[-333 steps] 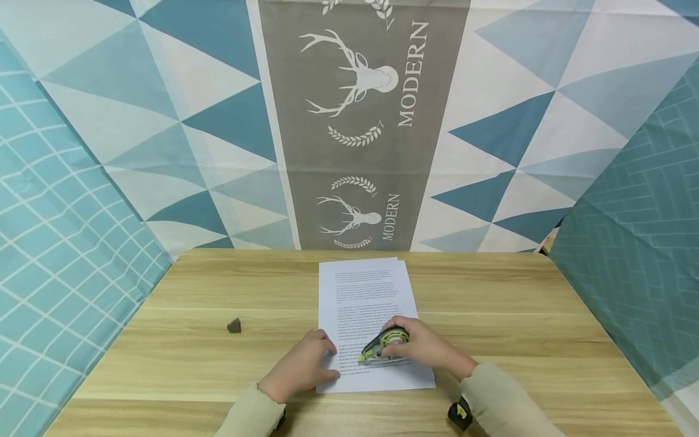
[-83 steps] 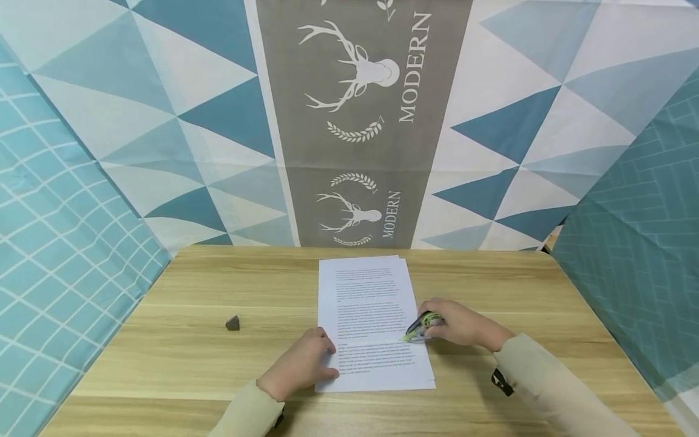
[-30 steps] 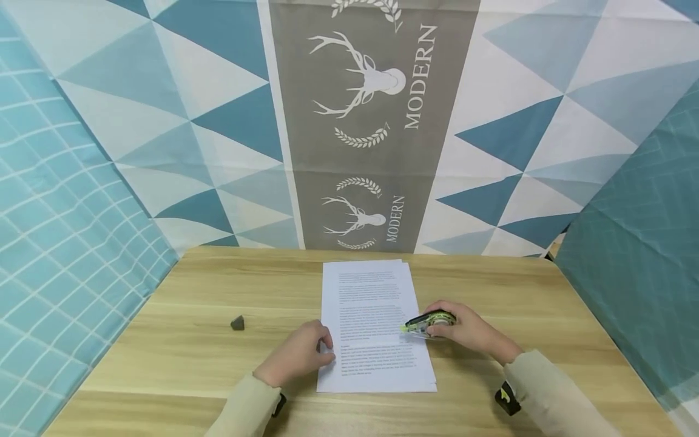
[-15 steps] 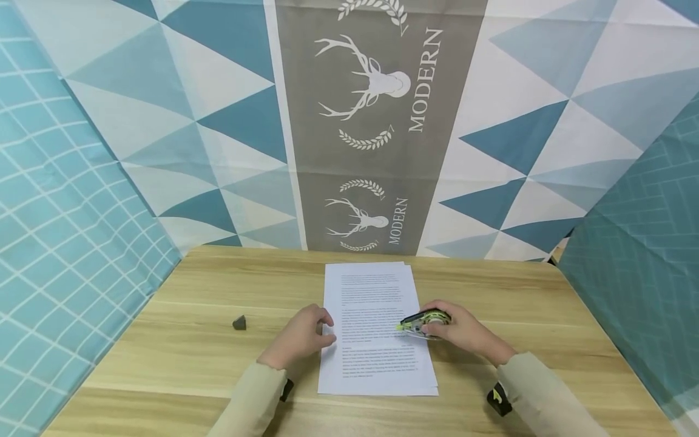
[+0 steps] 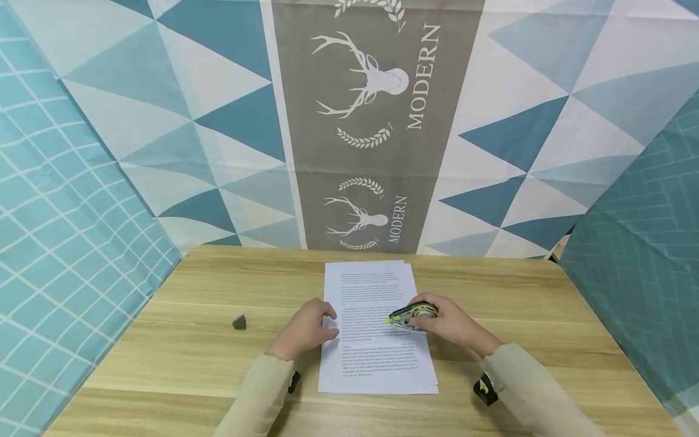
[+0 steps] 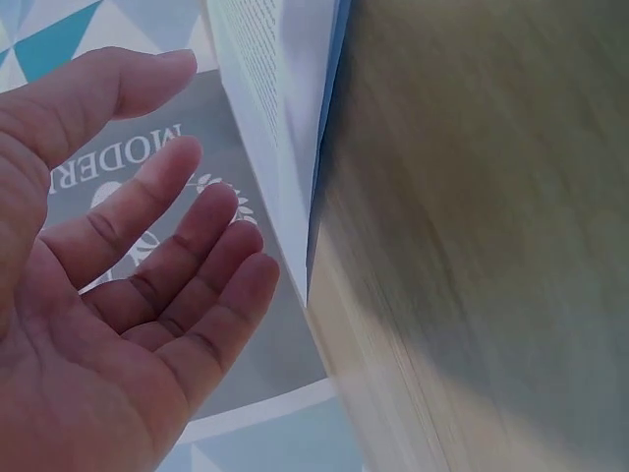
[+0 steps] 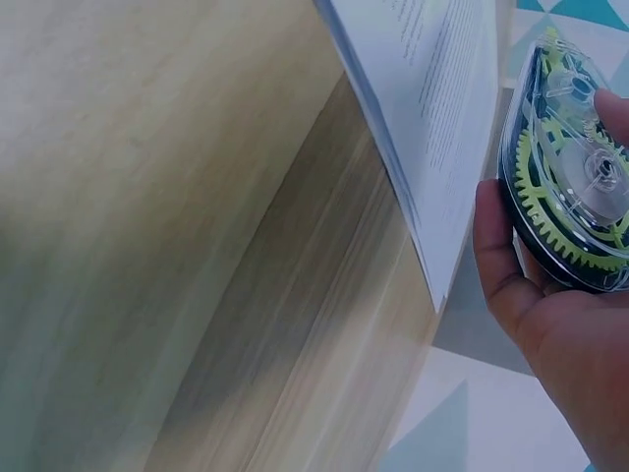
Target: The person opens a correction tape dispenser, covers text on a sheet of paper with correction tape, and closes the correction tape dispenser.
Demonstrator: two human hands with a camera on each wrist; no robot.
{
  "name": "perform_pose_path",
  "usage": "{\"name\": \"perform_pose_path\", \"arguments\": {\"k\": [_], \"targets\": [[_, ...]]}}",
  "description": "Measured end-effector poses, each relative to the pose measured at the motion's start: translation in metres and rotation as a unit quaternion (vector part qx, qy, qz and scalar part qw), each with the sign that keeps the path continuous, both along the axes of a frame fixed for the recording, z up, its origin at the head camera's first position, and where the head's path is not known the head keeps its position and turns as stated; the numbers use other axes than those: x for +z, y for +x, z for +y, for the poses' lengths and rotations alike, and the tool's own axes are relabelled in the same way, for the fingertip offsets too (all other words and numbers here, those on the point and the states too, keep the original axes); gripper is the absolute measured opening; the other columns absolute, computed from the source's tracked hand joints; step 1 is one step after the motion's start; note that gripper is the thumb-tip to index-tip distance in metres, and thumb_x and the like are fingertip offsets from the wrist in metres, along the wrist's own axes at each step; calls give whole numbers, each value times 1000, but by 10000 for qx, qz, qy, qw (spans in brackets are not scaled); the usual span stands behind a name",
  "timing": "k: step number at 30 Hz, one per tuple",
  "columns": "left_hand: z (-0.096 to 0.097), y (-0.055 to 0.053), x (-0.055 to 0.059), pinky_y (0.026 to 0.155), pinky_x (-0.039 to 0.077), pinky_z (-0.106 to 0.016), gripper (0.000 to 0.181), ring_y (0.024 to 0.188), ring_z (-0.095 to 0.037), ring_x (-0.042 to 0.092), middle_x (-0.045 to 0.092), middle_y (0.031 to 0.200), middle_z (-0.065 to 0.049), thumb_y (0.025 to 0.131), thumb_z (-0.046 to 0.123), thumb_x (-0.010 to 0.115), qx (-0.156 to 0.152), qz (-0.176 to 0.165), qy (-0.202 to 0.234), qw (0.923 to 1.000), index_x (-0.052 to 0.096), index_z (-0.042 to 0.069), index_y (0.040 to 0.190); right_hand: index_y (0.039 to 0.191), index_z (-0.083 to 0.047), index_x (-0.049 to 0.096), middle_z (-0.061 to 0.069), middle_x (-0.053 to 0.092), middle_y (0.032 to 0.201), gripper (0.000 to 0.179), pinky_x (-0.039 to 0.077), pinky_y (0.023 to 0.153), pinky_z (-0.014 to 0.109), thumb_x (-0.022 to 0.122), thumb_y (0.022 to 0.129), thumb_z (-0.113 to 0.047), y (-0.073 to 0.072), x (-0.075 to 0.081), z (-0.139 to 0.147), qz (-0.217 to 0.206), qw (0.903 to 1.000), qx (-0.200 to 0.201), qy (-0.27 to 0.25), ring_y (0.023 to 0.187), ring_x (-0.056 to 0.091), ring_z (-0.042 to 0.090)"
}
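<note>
Lying across the grip of the right hand, item one: correction tape dispenser, clear shell, dark edge, yellow-green gear inside. Position: over the printed sheets, tip pointing towards the left side; contact with the print cannot be made out. Hold: thumb on one flank, fingers round the dark edge. Handling, judged by eye: light, stiff, rather slick plastic; the shell might crack if dropped. Best taken by the broad rounded flanks, pinched gently, leaving the narrow tip free.

Item two: printed sheets, a thin stack, slightly out of line, flat on the wood-grain worktop. Handling, judged: light, flexible, prone to slide on one another and crease; best steadied flat-fingered near a margin.

Left hand: relaxed, fingers loosely bent, holding nothing, by the left margin of the stack.

Item three: small dark grey lump, left of the sheets, well apart.
</note>
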State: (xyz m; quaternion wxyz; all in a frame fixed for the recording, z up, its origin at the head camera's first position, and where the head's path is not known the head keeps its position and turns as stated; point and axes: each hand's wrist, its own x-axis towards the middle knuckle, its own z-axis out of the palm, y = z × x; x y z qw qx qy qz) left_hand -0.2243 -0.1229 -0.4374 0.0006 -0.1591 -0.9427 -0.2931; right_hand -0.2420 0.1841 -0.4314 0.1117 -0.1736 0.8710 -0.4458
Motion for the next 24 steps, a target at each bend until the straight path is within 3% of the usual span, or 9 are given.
{"name": "perform_pose_path", "arguments": {"k": [6, 15, 24], "targets": [[4, -4, -1, 80, 48, -38, 21, 86, -23, 55, 60, 91, -11, 70, 13, 75, -62, -44, -154, 9999, 64, 1, 84, 110, -15, 60, 7, 62, 105, 30, 48, 70, 26, 69, 83, -26, -3, 2, -8, -5, 9999, -67, 81, 87, 57, 17], [8, -9, -2, 78, 47, -36, 23, 85, -21, 53, 59, 92, -10, 69, 12, 76, 85, -176, -217, 9996, 64, 2, 85, 110, -15, 60, 7, 62, 102, 31, 48, 68, 26, 70, 83, -26, -7, 2, -14, -59, 9998, -172, 117, 85, 56, 16], [12, -10, -3, 78, 46, -36, 23, 84, -21, 52, 59, 91, -12, 69, 11, 77, 16, -160, -242, 9996, 64, 0, 85, 109, -13, 61, 8, 63, 102, 31, 47, 70, 27, 71, 82, -24, -11, 4, -18, 0, 9998, -198, 85, 85, 57, 16]]}}
